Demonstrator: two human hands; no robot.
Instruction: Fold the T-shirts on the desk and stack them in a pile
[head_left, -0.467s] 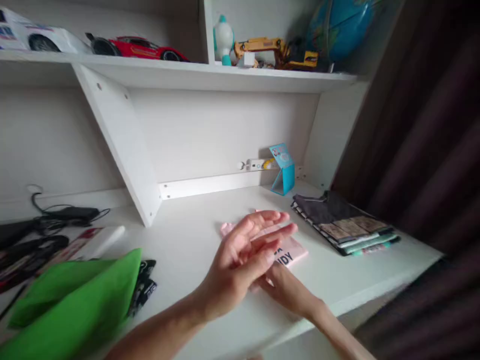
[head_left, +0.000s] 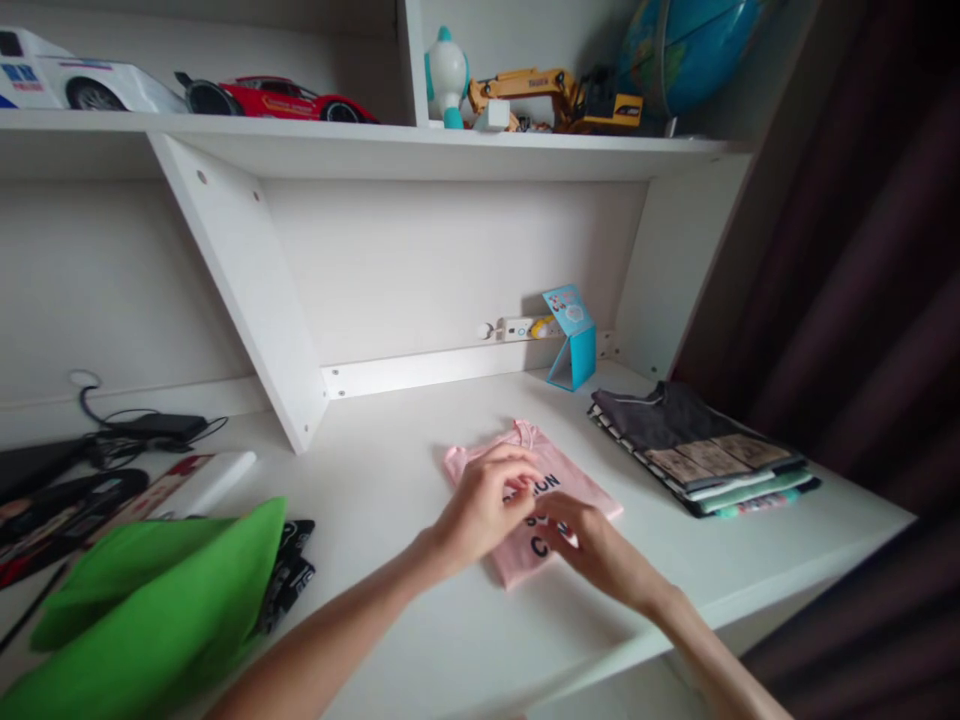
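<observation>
A folded pink T-shirt [head_left: 592,492] with dark lettering lies on the white desk, and both hands are over its middle, hiding part of the print. My left hand [head_left: 484,505] has its fingers curled and its thumb drawn in to them; whatever is between them, if anything, cannot be made out. Close by on the right, my right hand [head_left: 592,545] is bent with a gap between thumb and fingers, and nothing shows in that gap. The fingertips of the two hands meet or nearly meet above the shirt.
Right of the shirt is a stack of folded clothes [head_left: 675,440]. Green cloth [head_left: 172,590], cables and a black adapter [head_left: 169,428] occupy the left side. A blue stand-up card [head_left: 577,358] and a power strip [head_left: 517,329] are at the back, below a shelf [head_left: 450,150] of toys.
My hands were crossed with the left palm turned up and its fingers extended. They have separated somewhat and curled, baring more of the pink T-shirt. The view has shifted slightly.
</observation>
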